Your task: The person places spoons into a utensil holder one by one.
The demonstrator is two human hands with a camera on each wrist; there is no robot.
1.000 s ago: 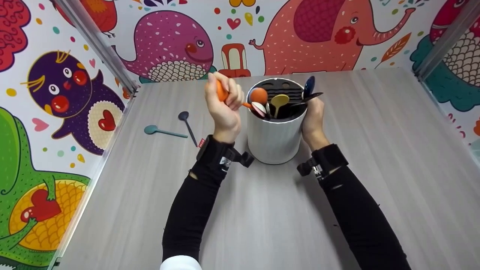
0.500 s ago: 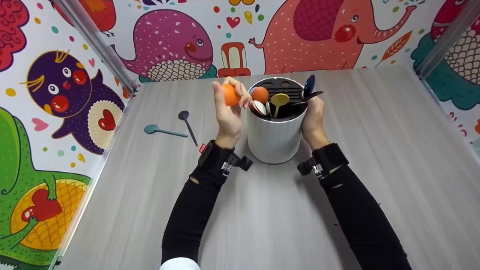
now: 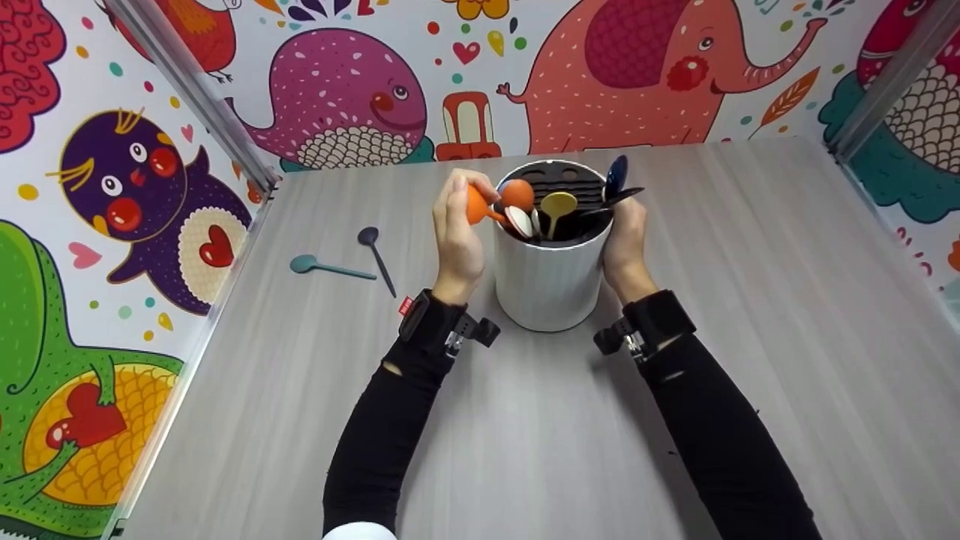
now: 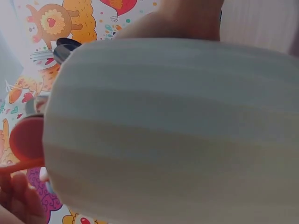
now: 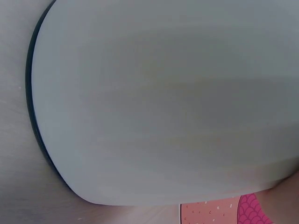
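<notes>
A white ribbed utensil holder point(image 3: 549, 289) with a black slotted insert stands upright on the table. My left hand point(image 3: 459, 251) is at its left rim and holds an orange spoon point(image 3: 475, 204) by the head; the spoon's handle points right, to the rim. In the left wrist view, fingertips point(image 4: 21, 193) lie by the orange handle point(image 4: 23, 164). My right hand point(image 3: 627, 244) holds the holder's right side, its fingers partly hidden behind. In the holder stand another orange spoon point(image 3: 517, 194), a gold spoon point(image 3: 559, 204), a white-headed utensil point(image 3: 519, 221) and dark blue and black utensils.
A teal spoon point(image 3: 330, 268) and a dark grey spoon point(image 3: 376, 259) lie on the table left of my left hand. Printed cartoon walls point(image 3: 480, 75) border the table at the back and sides.
My left hand has moved right to the holder's rim with the orange spoon. Its fingers loosened midway, and thumb and fingers are now closer round the spoon. My right hand stays on the holder.
</notes>
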